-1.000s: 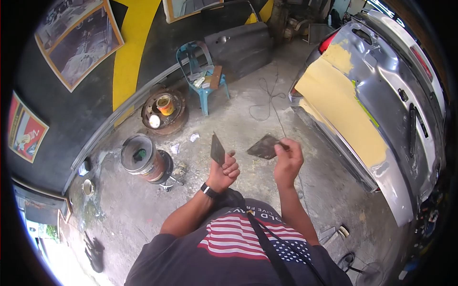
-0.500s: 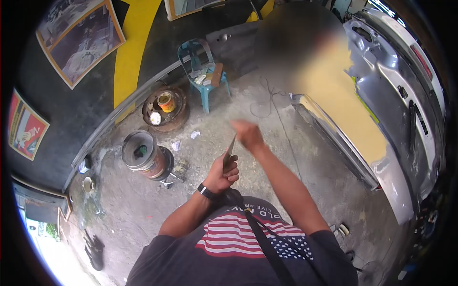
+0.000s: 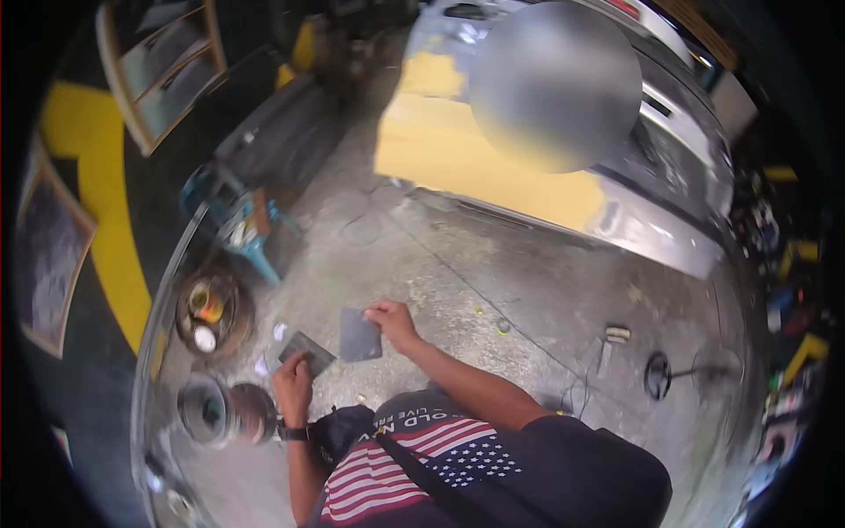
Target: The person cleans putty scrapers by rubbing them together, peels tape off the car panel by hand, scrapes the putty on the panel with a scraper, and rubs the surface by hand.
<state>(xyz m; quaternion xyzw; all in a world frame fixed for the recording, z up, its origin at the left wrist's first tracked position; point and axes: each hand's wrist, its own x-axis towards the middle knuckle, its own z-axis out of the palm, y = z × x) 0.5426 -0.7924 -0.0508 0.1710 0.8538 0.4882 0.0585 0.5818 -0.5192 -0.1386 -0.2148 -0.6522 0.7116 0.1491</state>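
Low in the head view, my left hand (image 3: 293, 385) grips a dark flat plate (image 3: 310, 352) by its lower edge, with the thumb over it. To its right, my right hand (image 3: 393, 323) pinches a grey rectangular plate (image 3: 360, 336) at its upper right corner. The two plates are close side by side, with a narrow gap between them. Beyond my hands stands a car body panel (image 3: 647, 227) with a broad patch of yellow filler (image 3: 493, 163). A blurred disc hides part of the panel.
Left of my hands are a bucket (image 3: 255, 412) and a rusty wheel rim (image 3: 234, 321) bearing an orange can (image 3: 208, 304) and a white lid (image 3: 204, 340). Behind stands a blue chair (image 3: 253, 255). A cord (image 3: 458, 275) crosses the floor, and a round-based stand (image 3: 657, 376) is at right.
The view has turned right, so the panel now lies ahead. My right hand came across to my left hand's plate, then moved apart; its plate now shows its broad face.
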